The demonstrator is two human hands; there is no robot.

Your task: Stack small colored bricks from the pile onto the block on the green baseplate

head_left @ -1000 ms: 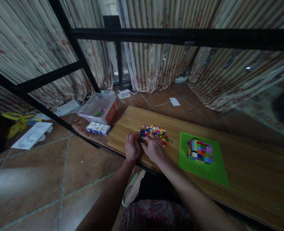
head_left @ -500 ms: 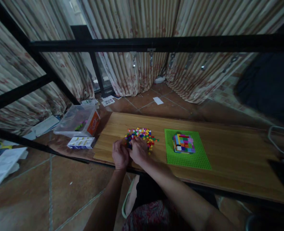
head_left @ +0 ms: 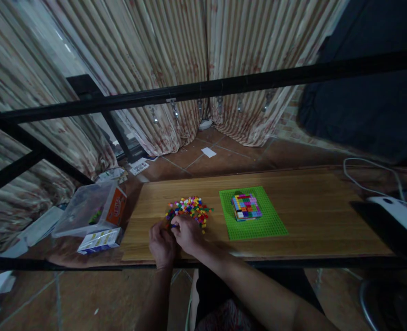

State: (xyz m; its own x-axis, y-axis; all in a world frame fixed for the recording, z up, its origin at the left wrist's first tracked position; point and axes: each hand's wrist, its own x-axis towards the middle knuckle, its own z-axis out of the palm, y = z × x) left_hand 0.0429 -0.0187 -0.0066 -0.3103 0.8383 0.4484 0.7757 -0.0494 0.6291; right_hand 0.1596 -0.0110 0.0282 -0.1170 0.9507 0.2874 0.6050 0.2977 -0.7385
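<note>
Both hands are close together at the near edge of a pile of small coloured building bricks [head_left: 191,208] on the wooden table. My left hand [head_left: 162,243] rests on the left with its fingers curled in. Beside it, my right hand [head_left: 186,233] has its fingers bent and pinched together next to the left fingertips. Whatever lies between the fingers is hidden or too small to make out. Right of the pile, a block built of many-coloured bricks [head_left: 246,207] sits on a green studded baseplate [head_left: 272,225].
A clear plastic box [head_left: 82,209] with an orange label and a small carton [head_left: 100,240] stand left of the table [head_left: 313,216]. A black bar [head_left: 196,89] crosses beyond it. At the right end are a white device [head_left: 392,214] and a cable.
The camera view has turned, so the table appears more level and shifted left. Both hands remain by the brick pile, the right one drawn slightly back toward its near edge.
</note>
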